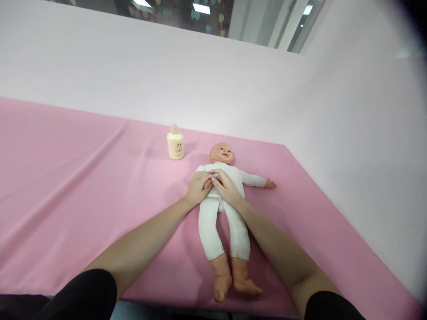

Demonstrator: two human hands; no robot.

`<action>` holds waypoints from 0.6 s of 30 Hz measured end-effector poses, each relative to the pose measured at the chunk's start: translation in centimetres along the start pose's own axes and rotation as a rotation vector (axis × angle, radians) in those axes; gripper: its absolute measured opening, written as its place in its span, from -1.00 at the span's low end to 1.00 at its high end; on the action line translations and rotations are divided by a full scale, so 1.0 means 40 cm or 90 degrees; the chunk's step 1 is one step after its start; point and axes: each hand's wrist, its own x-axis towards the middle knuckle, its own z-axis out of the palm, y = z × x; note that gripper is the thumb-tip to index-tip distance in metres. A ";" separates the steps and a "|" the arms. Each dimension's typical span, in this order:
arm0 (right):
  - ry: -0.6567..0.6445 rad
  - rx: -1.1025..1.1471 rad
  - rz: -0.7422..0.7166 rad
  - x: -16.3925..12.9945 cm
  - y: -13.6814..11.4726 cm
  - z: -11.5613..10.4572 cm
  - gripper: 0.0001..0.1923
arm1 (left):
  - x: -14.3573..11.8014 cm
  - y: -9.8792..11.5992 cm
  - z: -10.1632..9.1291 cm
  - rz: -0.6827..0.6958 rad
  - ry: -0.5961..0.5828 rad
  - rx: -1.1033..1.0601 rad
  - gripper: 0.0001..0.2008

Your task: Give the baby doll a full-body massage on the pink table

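A baby doll (210, 222) with a white cloth body lies on its back, head away from me and feet toward me. My left hand (197, 186) is wrapped round the doll's arm on the left side, bent over its belly; the small doll hand (208, 182) shows between my hands. From the other side my right hand (226, 186) is closed over the same doll arm, its fingertips meeting my left fingers. The doll's other arm (255, 179) is stretched out to the right, untouched.
A cream pump bottle (175, 143) stands upright to the left of the doll's head. Pink cloth (83, 186) covers the table, with some creases at left. White walls (150, 75) rise behind and at the right, with a window (200, 18) above.
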 end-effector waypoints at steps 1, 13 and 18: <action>0.004 0.003 0.002 0.000 0.000 0.000 -0.73 | 0.001 -0.001 0.001 0.006 -0.001 0.004 -0.85; -0.002 0.009 0.011 0.006 0.002 0.000 -0.77 | 0.005 0.006 -0.006 -0.011 -0.027 0.002 -0.85; -0.005 0.001 0.021 0.003 0.006 0.001 -0.76 | 0.003 0.005 -0.002 -0.021 -0.008 -0.011 -0.87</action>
